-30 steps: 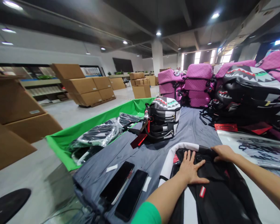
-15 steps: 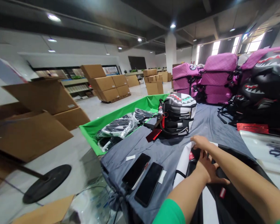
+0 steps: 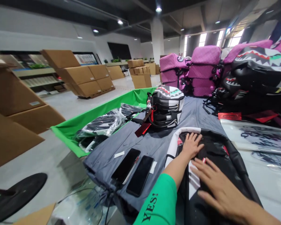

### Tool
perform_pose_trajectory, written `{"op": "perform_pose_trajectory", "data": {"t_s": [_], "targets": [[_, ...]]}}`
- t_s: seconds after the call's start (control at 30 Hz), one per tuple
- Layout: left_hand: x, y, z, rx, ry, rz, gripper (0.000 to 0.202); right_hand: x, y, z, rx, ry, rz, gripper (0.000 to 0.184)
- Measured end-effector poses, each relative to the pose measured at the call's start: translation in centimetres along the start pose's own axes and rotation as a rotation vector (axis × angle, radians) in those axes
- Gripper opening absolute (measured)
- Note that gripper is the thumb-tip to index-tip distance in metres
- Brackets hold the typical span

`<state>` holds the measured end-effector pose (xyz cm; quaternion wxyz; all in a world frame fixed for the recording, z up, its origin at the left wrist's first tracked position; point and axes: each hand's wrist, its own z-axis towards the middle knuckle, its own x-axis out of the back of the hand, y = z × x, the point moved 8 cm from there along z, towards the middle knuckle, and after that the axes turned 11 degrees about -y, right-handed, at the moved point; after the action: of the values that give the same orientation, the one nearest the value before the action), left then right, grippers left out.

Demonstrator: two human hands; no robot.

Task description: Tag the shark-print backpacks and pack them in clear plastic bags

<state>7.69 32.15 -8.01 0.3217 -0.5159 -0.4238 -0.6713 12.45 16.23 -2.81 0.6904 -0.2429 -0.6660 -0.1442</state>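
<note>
A black backpack (image 3: 234,167) with a white rim and red bits inside lies flat on the grey cloth-covered table, in front of me. My left hand (image 3: 192,145) rests spread on it near the upper rim, fingers apart. Nearer to me, my right hand (image 3: 214,186) hovers over or lies on the bag with its fingers outstretched, holding nothing; whether it touches is unclear. A small red-and-white tag (image 3: 204,160) shows by its fingertips. Beyond the rim stands a black-and-white backpack (image 3: 166,106) with a shark-teeth pattern and red hang tags.
Two phones (image 3: 140,175) lie at the table's left edge. A green-sided bin (image 3: 103,107) holds plastic-wrapped bags. Pink bags (image 3: 204,68) and black shark-face backpacks (image 3: 259,72) are piled at the back right. Clear plastic bags (image 3: 267,172) lie at right.
My right hand has let go of the bag's upper rim and moved back toward me. My left hand has moved up toward the rim. The view has shifted to the right.
</note>
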Motion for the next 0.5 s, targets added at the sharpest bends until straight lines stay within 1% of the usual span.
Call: {"op": "perform_pose_trajectory", "data": {"t_s": [0.03,0.07,0.1,0.17,0.2,0.23,0.27,0.3,0.33,0.37,0.4,0.43,0.5], "targets": [[0.7,0.0,-0.2,0.014,0.025,-0.051,0.057,-0.9,-0.8,-1.4,0.01,0.013,0.017,0.064],[1.6,0.1,-0.5,0.024,0.046,-0.094,0.055,-1.8,-0.9,-2.2,-0.019,0.031,0.027,0.06],[2.5,0.5,-1.0,0.015,0.057,-0.124,0.052,-2.9,-0.4,-2.6,-0.074,0.041,0.042,0.056],[4.1,2.4,-2.5,-0.061,0.035,-0.136,0.043,-4.7,1.3,-2.5,-0.196,0.072,0.072,0.05],[4.8,3.9,-3.8,-0.141,-0.001,-0.137,0.038,-5.5,2.1,-2.2,-0.242,0.087,0.091,0.048],[5.2,5.8,-5.4,-0.266,-0.061,-0.149,0.032,-6.0,2.7,-2.0,-0.271,0.101,0.109,0.045],[5.4,8.1,-7.6,-0.439,-0.151,-0.167,0.026,-6.4,3.1,-1.8,-0.285,0.119,0.125,0.043],[5.4,10.4,-10.2,-0.641,-0.258,-0.179,0.021,-6.5,3.4,-1.6,-0.293,0.134,0.139,0.04],[5.3,12.4,-13.2,-0.84,-0.361,-0.17,0.023,-6.6,3.5,-1.5,-0.3,0.146,0.152,0.039],[5.0,13.7,-16.0,-1.002,-0.437,-0.132,0.028,-6.6,3.6,-1.5,-0.307,0.158,0.165,0.039],[4.5,14.5,-18.1,-1.098,-0.476,-0.065,0.033,-6.6,3.7,-1.4,-0.316,0.17,0.176,0.04],[3.8,14.8,-19.4,-1.126,-0.484,0.023,0.035,-6.5,3.9,-1.4,-0.33,0.184,0.187,0.041],[1.6,14.6,-20.2,-1.087,-0.487,0.198,0.03,-6.1,4.5,-1.5,-0.38,0.22,0.206,0.044]]}}
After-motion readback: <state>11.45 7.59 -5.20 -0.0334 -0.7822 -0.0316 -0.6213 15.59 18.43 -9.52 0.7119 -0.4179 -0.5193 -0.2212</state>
